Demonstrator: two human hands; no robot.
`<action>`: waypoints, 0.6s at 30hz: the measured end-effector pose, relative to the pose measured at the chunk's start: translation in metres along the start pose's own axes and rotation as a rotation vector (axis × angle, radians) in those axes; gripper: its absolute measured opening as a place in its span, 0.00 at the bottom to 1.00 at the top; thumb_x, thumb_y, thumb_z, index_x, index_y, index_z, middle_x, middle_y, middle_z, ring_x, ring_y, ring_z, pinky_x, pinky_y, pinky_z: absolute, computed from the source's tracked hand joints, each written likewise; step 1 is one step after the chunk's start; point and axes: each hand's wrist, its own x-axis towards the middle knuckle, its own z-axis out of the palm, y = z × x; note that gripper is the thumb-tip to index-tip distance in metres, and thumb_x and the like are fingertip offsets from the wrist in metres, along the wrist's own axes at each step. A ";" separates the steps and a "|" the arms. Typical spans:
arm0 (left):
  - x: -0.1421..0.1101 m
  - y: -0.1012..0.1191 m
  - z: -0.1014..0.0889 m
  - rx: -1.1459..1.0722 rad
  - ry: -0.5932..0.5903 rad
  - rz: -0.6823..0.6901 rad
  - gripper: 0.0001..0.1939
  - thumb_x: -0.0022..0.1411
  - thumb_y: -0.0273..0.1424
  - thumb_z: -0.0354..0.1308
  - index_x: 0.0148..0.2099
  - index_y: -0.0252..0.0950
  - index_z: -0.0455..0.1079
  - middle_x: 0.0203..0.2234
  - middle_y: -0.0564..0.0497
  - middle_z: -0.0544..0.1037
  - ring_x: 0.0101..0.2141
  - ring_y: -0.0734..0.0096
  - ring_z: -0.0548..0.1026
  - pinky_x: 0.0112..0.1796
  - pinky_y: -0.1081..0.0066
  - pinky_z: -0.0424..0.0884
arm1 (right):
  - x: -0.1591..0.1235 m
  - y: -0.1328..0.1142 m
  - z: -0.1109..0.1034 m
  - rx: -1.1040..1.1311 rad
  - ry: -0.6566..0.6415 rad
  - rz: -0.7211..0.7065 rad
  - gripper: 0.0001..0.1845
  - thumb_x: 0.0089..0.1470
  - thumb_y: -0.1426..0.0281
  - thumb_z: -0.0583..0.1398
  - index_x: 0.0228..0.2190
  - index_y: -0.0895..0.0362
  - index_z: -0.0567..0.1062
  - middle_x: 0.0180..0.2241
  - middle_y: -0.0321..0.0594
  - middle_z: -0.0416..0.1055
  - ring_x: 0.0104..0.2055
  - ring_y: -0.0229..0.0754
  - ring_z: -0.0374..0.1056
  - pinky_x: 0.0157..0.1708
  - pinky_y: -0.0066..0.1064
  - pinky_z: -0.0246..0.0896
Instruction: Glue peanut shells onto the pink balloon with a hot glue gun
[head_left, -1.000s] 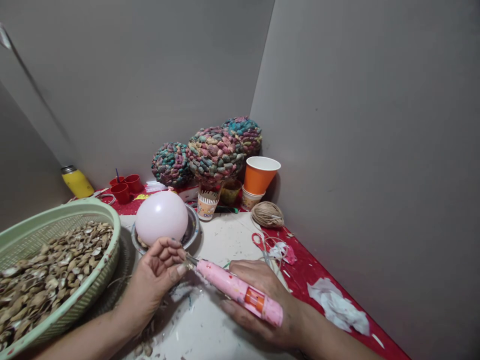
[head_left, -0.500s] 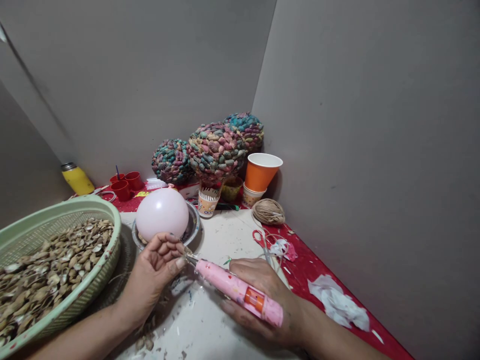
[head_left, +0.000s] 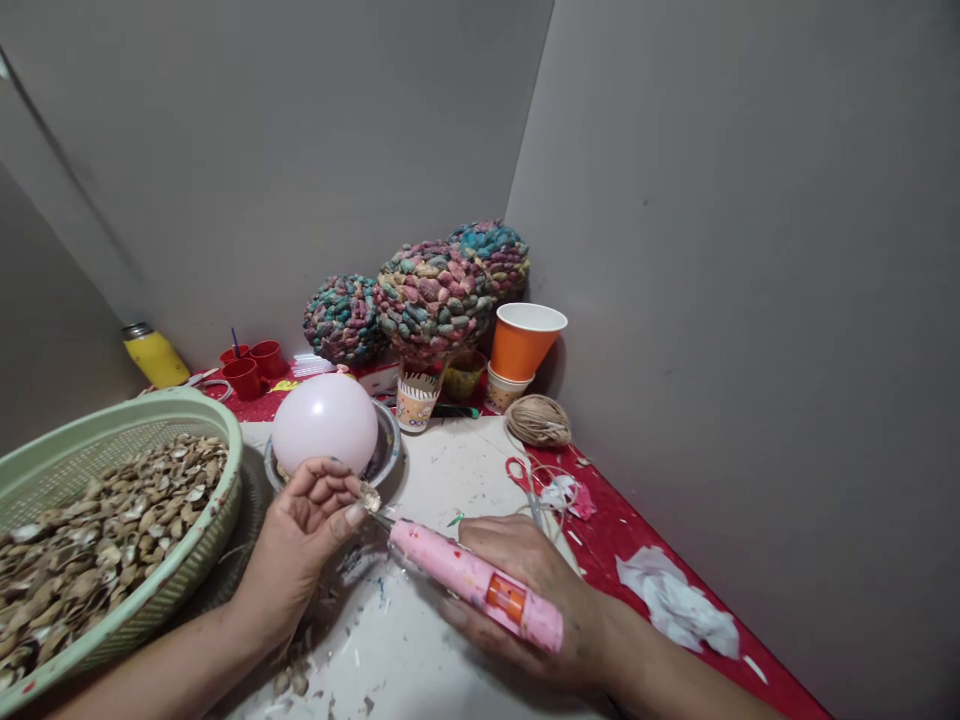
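My right hand (head_left: pixel 525 590) is wrapped round a pink glue gun (head_left: pixel 450 570), whose metal nozzle points up and left. Between the thumb and fingertips of my left hand (head_left: pixel 311 510) is a peanut shell piece (head_left: pixel 370 497). The nozzle tip is at the shell's lower edge; whether glue is coming out I cannot tell. Just behind my left hand, a pale pink balloon (head_left: pixel 325 425) rests in a round metal dish (head_left: pixel 391 445). Left of that hand stands a green plastic basket (head_left: pixel 229 460) holding many loose shell halves (head_left: pixel 112 540).
Balls covered in painted shells (head_left: pixel 435 300) stand at the back, one over a paper cup (head_left: pixel 416 402). An orange cup (head_left: pixel 527 340), twine (head_left: pixel 538 420), red-handled scissors (head_left: pixel 519 474) and crumpled tissue (head_left: pixel 675 600) lie right. Red cups (head_left: pixel 244 378) and a yellow bottle (head_left: pixel 156 358) stand back left.
The shell piece in my left hand has turned, showing more of its pale face. My left hand has moved slightly up and left; the glue gun has hardly moved.
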 end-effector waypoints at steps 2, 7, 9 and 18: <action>0.000 0.001 0.001 -0.006 0.008 -0.002 0.19 0.54 0.28 0.72 0.45 0.38 0.69 0.36 0.53 0.77 0.38 0.75 0.74 0.41 0.77 0.71 | 0.000 0.000 0.000 -0.004 0.004 0.003 0.19 0.65 0.59 0.52 0.24 0.54 0.62 0.22 0.32 0.60 0.23 0.37 0.55 0.26 0.31 0.48; 0.000 0.005 0.004 -0.026 0.018 -0.005 0.18 0.53 0.28 0.72 0.44 0.37 0.69 0.34 0.53 0.77 0.36 0.75 0.74 0.40 0.77 0.72 | 0.001 -0.001 0.000 0.027 0.012 0.036 0.17 0.63 0.60 0.54 0.24 0.53 0.62 0.22 0.33 0.62 0.23 0.38 0.56 0.26 0.33 0.50; 0.000 0.008 0.006 -0.039 0.025 -0.011 0.19 0.52 0.28 0.73 0.43 0.37 0.69 0.34 0.53 0.77 0.36 0.75 0.75 0.40 0.76 0.73 | 0.001 0.000 0.000 0.035 0.010 0.038 0.16 0.63 0.61 0.54 0.24 0.53 0.62 0.22 0.34 0.62 0.23 0.38 0.57 0.26 0.33 0.51; -0.004 0.021 0.012 -0.087 0.049 -0.050 0.21 0.49 0.28 0.75 0.43 0.36 0.69 0.33 0.52 0.78 0.34 0.76 0.75 0.38 0.76 0.73 | 0.005 0.007 -0.011 -0.021 0.122 0.032 0.17 0.63 0.62 0.54 0.23 0.54 0.60 0.21 0.32 0.59 0.22 0.36 0.54 0.25 0.31 0.47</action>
